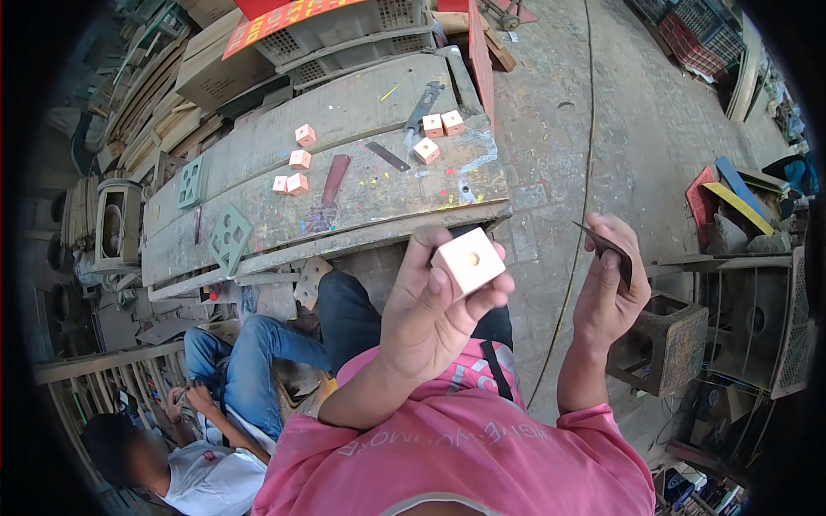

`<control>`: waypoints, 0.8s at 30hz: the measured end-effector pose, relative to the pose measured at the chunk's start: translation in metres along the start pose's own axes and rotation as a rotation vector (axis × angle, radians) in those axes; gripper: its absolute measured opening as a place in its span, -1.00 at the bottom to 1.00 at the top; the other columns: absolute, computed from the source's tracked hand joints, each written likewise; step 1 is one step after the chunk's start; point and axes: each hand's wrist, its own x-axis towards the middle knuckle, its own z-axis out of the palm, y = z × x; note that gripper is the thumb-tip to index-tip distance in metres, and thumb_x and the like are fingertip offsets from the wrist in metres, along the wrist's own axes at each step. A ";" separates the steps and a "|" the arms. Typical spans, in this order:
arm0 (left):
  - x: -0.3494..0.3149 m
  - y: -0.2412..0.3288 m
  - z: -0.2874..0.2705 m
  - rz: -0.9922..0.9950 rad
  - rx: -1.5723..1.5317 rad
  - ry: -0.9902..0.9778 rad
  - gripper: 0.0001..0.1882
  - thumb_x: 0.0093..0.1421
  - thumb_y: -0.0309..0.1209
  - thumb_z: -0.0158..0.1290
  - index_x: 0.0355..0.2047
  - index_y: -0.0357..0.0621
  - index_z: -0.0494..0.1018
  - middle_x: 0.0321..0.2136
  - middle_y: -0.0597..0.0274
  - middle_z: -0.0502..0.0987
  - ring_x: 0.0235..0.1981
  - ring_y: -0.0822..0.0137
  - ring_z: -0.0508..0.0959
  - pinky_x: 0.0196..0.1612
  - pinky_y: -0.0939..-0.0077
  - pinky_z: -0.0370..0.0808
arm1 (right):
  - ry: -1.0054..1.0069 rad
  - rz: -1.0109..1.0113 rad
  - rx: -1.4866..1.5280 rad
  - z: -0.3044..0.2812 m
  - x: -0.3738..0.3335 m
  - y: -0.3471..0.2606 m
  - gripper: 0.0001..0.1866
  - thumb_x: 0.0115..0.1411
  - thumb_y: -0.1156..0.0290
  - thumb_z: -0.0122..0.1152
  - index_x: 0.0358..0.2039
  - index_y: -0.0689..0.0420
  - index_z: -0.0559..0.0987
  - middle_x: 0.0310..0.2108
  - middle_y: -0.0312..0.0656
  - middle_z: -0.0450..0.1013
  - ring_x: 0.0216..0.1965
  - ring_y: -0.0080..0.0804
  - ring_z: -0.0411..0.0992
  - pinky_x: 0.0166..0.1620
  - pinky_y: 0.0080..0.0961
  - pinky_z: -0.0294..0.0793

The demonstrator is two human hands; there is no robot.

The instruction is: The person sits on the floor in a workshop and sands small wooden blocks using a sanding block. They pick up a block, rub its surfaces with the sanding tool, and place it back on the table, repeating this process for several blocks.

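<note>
My left hand (422, 322) grips a pale wooden cube (456, 268) between thumb and fingers, held up in front of me. A round hole shows in the cube's upturned face. To the right, my right hand (602, 305) is raised apart from the cube and pinches a dark brown bent sheet (621, 265) that looks like sandpaper. Beyond my hands is a worn wooden bench (258, 129). On it, at the right, lie several similar cubes (432, 126) with pinkish sides, and a second group of cubes (298, 159) lies near the bench's middle.
The bench also bears a dark red handle-shaped piece (336, 179), a dark metal strip (388, 156), a grey metal tool (424, 107) and green plates with holes (230, 241). Plastic crates (335, 34) stand behind. Another person (202, 456) sits at my left. A cable (590, 129) crosses the floor.
</note>
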 end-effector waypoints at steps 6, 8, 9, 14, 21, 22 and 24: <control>0.002 -0.004 -0.013 -0.100 -0.354 -0.137 -0.48 0.31 -0.25 -0.03 0.23 0.01 0.11 0.04 0.01 0.35 0.13 0.12 0.36 0.17 0.27 0.34 | 0.017 0.116 0.040 0.003 -0.010 0.001 -0.79 0.28 0.52 0.02 -0.18 0.36 0.55 -0.16 0.01 0.49 -0.17 -0.39 0.40 -0.17 -0.55 0.36; 0.001 -0.003 -0.014 -0.107 -0.316 -0.094 -0.47 0.30 -0.26 -0.01 0.22 -0.03 0.10 0.03 0.01 0.36 0.09 0.11 0.41 0.15 0.31 0.40 | 0.012 0.131 0.040 0.005 -0.012 0.001 -0.79 0.28 0.52 0.03 -0.18 0.37 0.55 -0.16 0.01 0.49 -0.18 -0.40 0.40 -0.18 -0.56 0.36; 0.001 -0.003 -0.015 -0.110 -0.299 -0.074 -0.46 0.29 -0.27 0.00 0.22 -0.05 0.10 0.02 0.01 0.36 0.07 0.11 0.43 0.13 0.33 0.44 | 0.009 0.140 0.037 0.006 -0.012 0.000 -0.79 0.28 0.51 0.03 -0.18 0.37 0.55 -0.16 0.01 0.49 -0.18 -0.41 0.40 -0.18 -0.57 0.36; 0.004 -0.002 -0.009 -0.126 -0.348 -0.082 -0.40 0.28 -0.27 0.02 0.25 -0.13 0.05 0.02 0.01 0.36 0.04 0.09 0.47 0.11 0.39 0.49 | 0.000 0.150 0.015 0.007 -0.013 -0.002 -0.80 0.25 0.56 0.04 -0.18 0.37 0.55 -0.16 0.03 0.50 -0.18 -0.36 0.41 -0.15 -0.53 0.36; 0.003 -0.004 -0.009 -0.092 -0.180 -0.086 -0.34 0.25 -0.37 0.07 0.28 -0.22 0.04 0.06 -0.01 0.35 0.05 0.13 0.46 0.10 0.35 0.46 | -0.228 -0.293 -0.190 0.008 0.005 -0.014 -0.67 0.01 0.60 0.09 -0.16 0.19 0.60 -0.22 -0.05 0.58 -0.29 -0.27 0.33 -0.11 -0.37 0.26; 0.002 -0.005 -0.006 -0.006 -0.005 -0.069 -0.34 0.24 -0.41 0.07 0.28 -0.25 0.05 0.06 -0.01 0.35 0.04 0.16 0.46 0.09 0.35 0.45 | -0.297 -0.346 -0.185 0.010 0.010 -0.020 -0.65 -0.01 0.60 0.08 -0.17 0.18 0.60 -0.23 -0.07 0.58 -0.30 -0.27 0.32 -0.12 -0.36 0.25; 0.000 -0.005 -0.001 0.170 0.337 -0.038 -0.33 0.21 -0.50 0.09 0.27 -0.31 0.07 0.05 -0.02 0.36 0.02 0.20 0.47 0.06 0.35 0.45 | -0.344 -0.397 -0.172 0.010 0.021 -0.026 -0.68 -0.03 0.59 0.05 -0.22 0.18 0.60 -0.24 -0.05 0.58 -0.33 -0.26 0.34 -0.14 -0.35 0.29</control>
